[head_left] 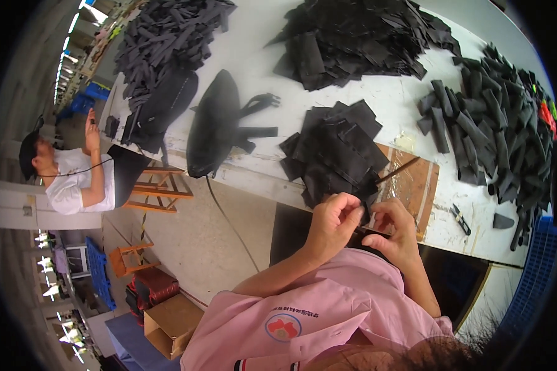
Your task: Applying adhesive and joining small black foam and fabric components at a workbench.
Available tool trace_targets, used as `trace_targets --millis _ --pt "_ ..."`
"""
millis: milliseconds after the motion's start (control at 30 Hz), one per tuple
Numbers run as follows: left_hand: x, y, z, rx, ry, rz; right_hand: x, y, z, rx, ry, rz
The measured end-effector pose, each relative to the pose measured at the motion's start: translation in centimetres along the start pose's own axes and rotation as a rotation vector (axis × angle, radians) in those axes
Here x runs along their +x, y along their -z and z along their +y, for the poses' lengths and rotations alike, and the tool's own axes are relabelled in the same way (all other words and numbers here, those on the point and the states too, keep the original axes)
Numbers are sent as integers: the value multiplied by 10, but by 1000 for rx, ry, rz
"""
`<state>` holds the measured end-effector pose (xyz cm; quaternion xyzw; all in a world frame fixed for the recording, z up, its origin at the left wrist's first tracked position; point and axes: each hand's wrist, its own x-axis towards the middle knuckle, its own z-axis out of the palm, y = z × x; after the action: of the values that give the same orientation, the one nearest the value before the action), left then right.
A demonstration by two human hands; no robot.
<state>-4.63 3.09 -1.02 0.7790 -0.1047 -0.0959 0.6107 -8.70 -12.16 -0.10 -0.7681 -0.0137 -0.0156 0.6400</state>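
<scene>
- The left hand [332, 219] sits near picture centre, fingers curled tight and pinched on a small black piece [364, 213] at the table edge.
- The right hand [395, 232], just at 3 o'clock of the left, is likewise curled closed, its fingertips on the same black piece; the 2 hands nearly touch.
- Both forearms rise from a pink shirt [328, 315] at 6 o'clock.
- At 12 o'clock of the hands, touching the held piece, lies a heap of flat black cut pieces [334, 151] on the white table [254, 68].
- At 2 o'clock of the hands, a thin brush [399, 169] lies tilted over a brown board [418, 185] with a glossy film on it.
- At 3 o'clock, small pliers [460, 218] rest on the table.
- Farther at 2 o'clock, a mound of rolled black strips [495, 123] spreads toward the table's right rim.
- At 10 o'clock, a black moulded shell [213, 127] with straps lies across the near edge.
- At 12 o'clock far, a second large heap of black pieces [365, 37]; at 11 o'clock far, a third heap [161, 37].
- Containers: an open cardboard box [170, 321] on the floor at 8 o'clock, contents not discernible; a blue crate [532, 278] at 4 o'clock, interior hidden.
- At 9 o'clock far, another person in a white shirt [74, 179] sits near an orange wooden stool [158, 188].
</scene>
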Motion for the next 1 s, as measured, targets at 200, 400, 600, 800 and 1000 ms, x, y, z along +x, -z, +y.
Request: trace_targets --millis 200,400,600,800,1000 --pt "-2 -1 20 8 -160 -103 1 -5 -5 -13 91 162" --pt "-2 -3 18 121 -267 -18 8 -7 -15 -226 156 149" --pt "-3 0 8 206 -275 77 12 -17 -8 -350 204 138" --pt "-1 9 9 -96 -63 6 11 -22 1 -326 189 146" --pt "4 21 -4 -369 65 -62 20 -32 1 -322 197 95"
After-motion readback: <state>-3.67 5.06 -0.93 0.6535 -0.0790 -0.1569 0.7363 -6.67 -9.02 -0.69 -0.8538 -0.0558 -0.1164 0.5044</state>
